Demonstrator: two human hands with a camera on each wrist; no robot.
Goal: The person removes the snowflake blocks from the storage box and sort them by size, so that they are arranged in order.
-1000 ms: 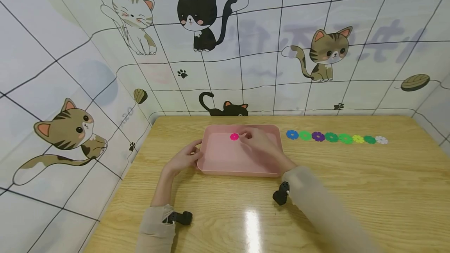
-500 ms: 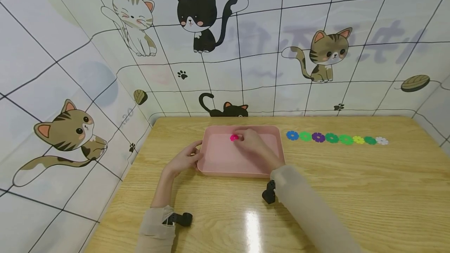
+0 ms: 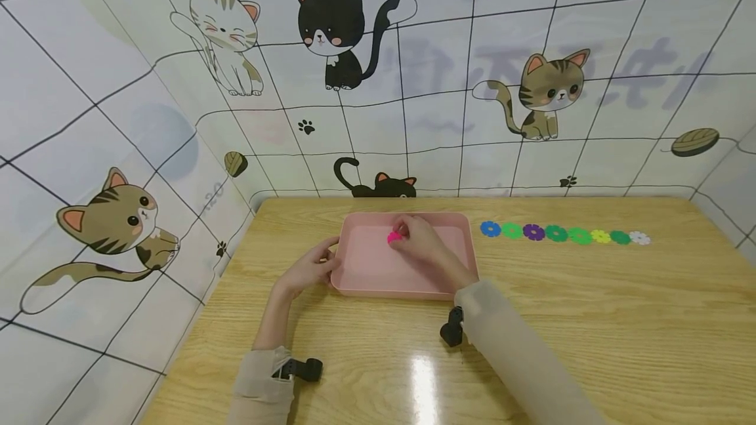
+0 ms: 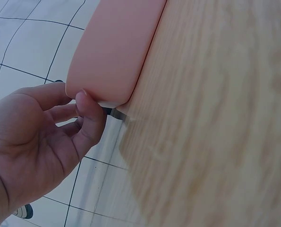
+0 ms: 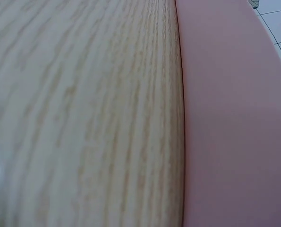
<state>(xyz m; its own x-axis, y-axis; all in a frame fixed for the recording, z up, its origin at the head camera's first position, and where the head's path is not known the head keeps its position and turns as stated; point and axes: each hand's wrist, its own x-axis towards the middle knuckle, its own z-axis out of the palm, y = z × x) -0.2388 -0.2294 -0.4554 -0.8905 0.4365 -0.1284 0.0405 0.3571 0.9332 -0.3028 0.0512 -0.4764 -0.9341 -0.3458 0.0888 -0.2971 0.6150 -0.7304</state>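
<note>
A shallow pink tray (image 3: 366, 267) lies on the wooden table. My left hand (image 3: 307, 269) is at its left end; in the left wrist view the thumb and bent fingers (image 4: 92, 118) hold the tray's corner. Over the tray's inside, my right hand (image 3: 418, 240) pinches a small bright pink flower-shaped disc (image 3: 394, 237) between thumb and fingertips. The disc looks tipped up, partly covered by the fingers. In the right wrist view only the tray's side wall (image 5: 234, 118) and the table show; the hand is out of that view.
Right of the tray, several flower-shaped discs lie in a row, from a blue disc (image 3: 491, 229) through green, purple and yellow to a white disc (image 3: 640, 238). The wooden table (image 3: 590, 320) meets a wall (image 3: 437, 149) printed with cats along its far edge.
My right hand has moved left to the pink disc, which lay flat in the tray, and pinches it, tipping it and drawing it slightly nearer. The left hand has stayed at the tray.
</note>
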